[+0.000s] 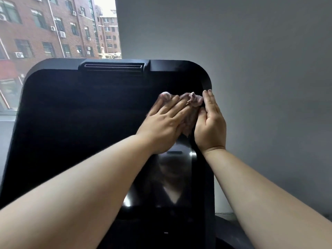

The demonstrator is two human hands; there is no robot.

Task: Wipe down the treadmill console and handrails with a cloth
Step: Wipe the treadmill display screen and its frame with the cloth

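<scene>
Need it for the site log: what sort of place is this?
Probably an indoor workout room, home or gym I cannot tell: a large black treadmill console, a plain grey wall, and a window facing brick apartment blocks.

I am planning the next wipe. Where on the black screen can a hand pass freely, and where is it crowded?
Free: the wide part of the screen between its left edge and the left hand, and the strip below the top slot. Crowded: the upper right edge, where the left hand presses the cloth beside the right hand.
</scene>
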